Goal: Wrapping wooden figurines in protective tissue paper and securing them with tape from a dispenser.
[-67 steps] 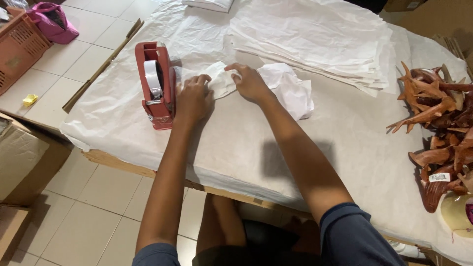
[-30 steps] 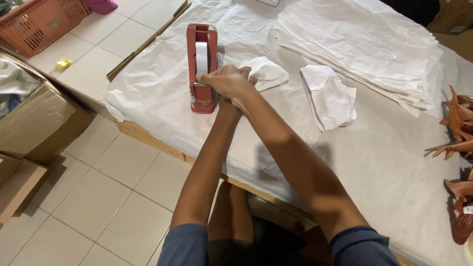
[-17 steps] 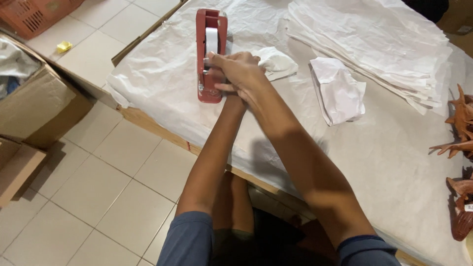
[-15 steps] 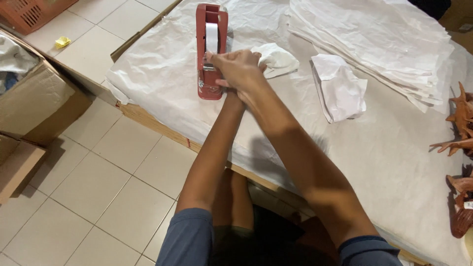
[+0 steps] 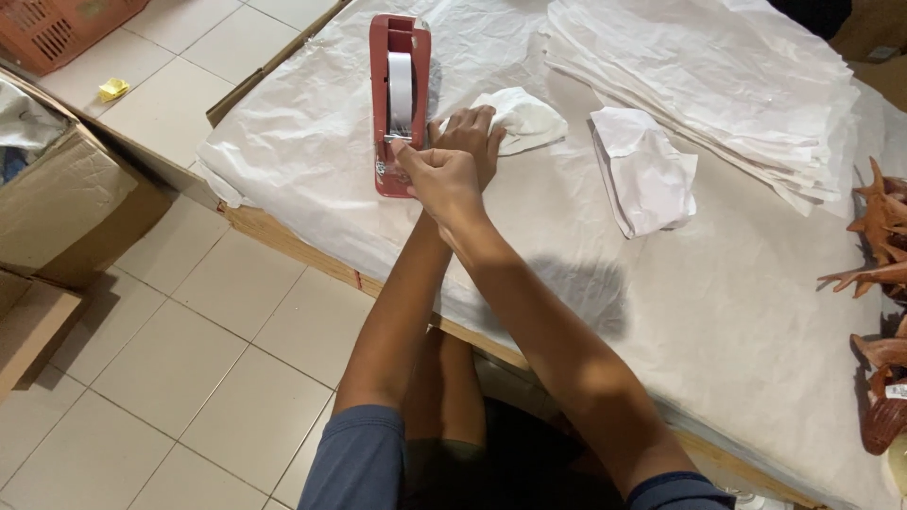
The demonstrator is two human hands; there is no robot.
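**Warm indoor light, soft shadows, mostly sharp**

Light's warm, yellowish, even, prob. from overhead, slightly behind the person. Forearms throw one soft grey shadow (image 5: 586,288) onto the white paper over the table (image 5: 756,312), just right of the arms. Second darker shadow on the floor tiles (image 5: 170,368) under the table edge. Paper is brightest thing here but not blown out; creases readable. No hard glare; only a mild sheen on the tape roll (image 5: 401,87) in the red dispenser (image 5: 381,104). Focus good centre frame, hands crisp, no motion blur. Corners dimmer, esp. top right and bottom. Wide-angle stretch at edges: arms look overlong, tile lines fan outward.
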